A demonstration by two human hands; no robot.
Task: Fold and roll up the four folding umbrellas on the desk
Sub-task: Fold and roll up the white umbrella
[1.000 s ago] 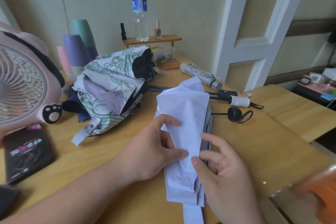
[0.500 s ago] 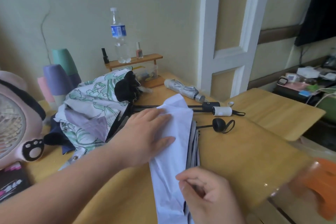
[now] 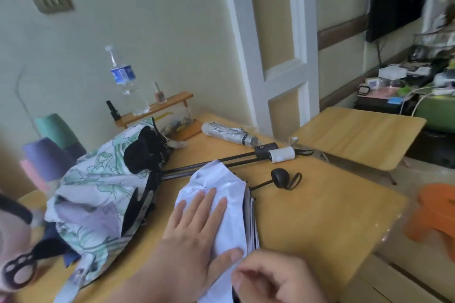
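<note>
The white umbrella lies lengthwise on the wooden surface, its cloth gathered into a flat band over the dark ribs and its round black handle at the far end. The left grip lies open on it, fingers straight and palm pressing the cloth flat. The right grip sits at the umbrella's near end with fingers curled; I cannot tell whether it pinches cloth.

The step in hand looks like smoothing the panels before rolling. To do it well, keep the flat palm pinning the band, stroke creases out toward the handle, line the folds up one way, then roll tight around the ribs.

Left of the white umbrella sprawls a floral umbrella, not yet folded. Beyond it lies a silver umbrella, already rolled.
</note>
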